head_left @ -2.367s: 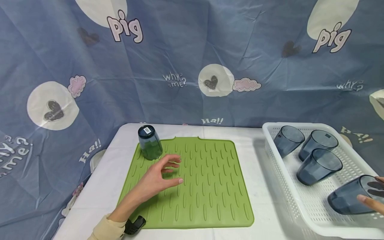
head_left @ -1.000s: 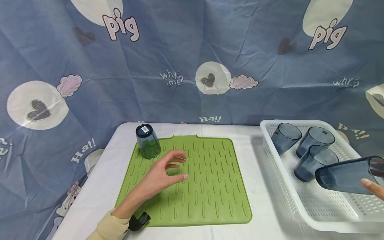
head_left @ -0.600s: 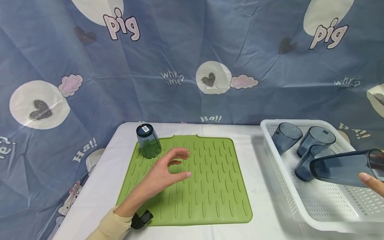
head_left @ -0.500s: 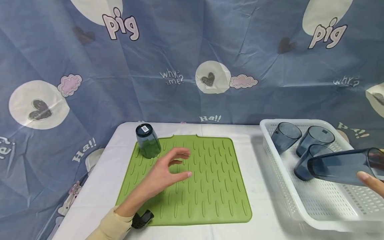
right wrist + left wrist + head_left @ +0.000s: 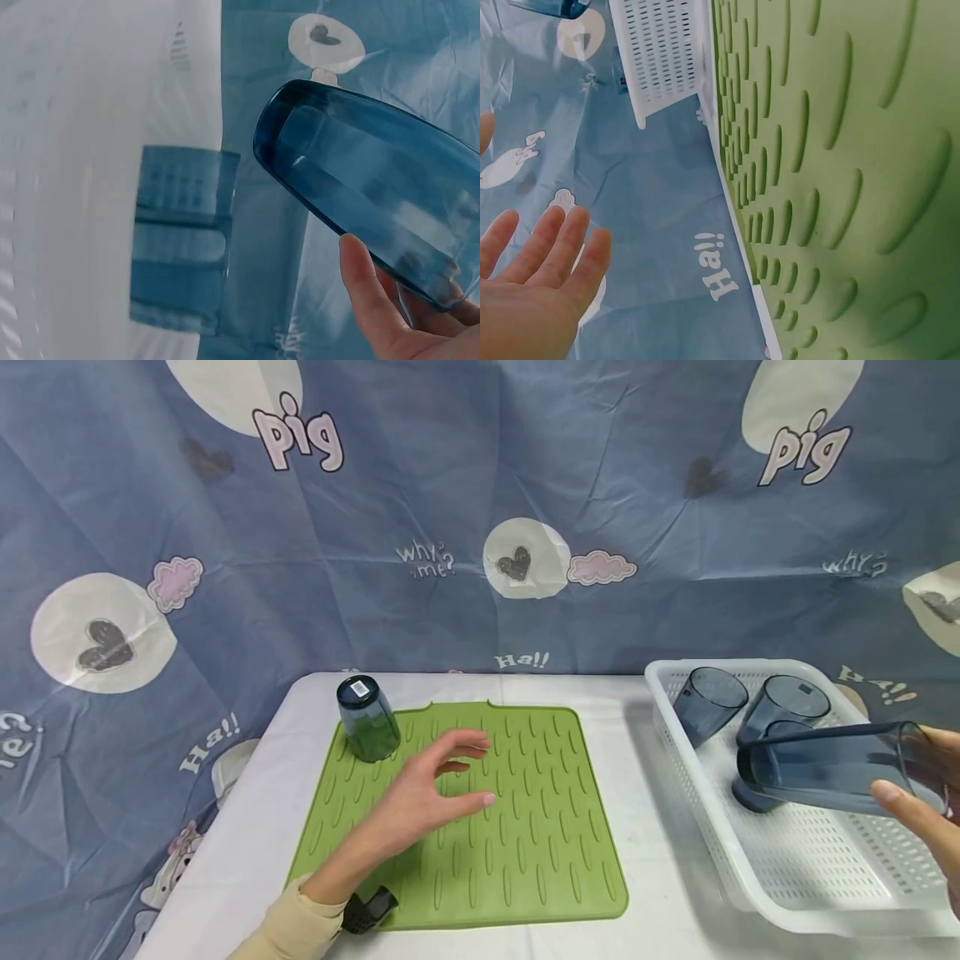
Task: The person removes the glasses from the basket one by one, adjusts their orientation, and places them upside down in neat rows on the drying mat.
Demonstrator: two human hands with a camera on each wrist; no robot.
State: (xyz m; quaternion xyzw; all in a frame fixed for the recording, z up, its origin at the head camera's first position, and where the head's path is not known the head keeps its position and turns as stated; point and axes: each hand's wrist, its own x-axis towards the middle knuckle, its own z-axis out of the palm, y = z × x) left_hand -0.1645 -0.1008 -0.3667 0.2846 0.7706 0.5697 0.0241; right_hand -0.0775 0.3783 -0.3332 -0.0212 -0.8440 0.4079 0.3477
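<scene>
My right hand [image 5: 930, 797] grips a blue see-through drinking glass [image 5: 825, 770] near its rim. The glass lies sideways over the white basket [image 5: 738, 868], its thick base pointing left; in the right wrist view the glass [image 5: 367, 180] is tilted, the thumb against its side. My left hand [image 5: 431, 789] hovers over the green ribbed mat [image 5: 540, 860], fingers apart and bent, with nothing in them; the left wrist view shows the same hand [image 5: 540, 292]. Upside down on the mat's far left corner stands another glass [image 5: 369, 722], a white label on its base.
Inside the basket several more glasses stand, among them a back left glass [image 5: 705, 710] and a back right one [image 5: 787, 702]; a third is partly hidden behind the held glass. A white cloth [image 5: 600, 693] covers the table. A printed blue curtain [image 5: 450, 627] hangs behind.
My right hand has raised the glass from the basket floor and carried it up and left. My left hand has drifted slightly right over the mat, still holding nothing.
</scene>
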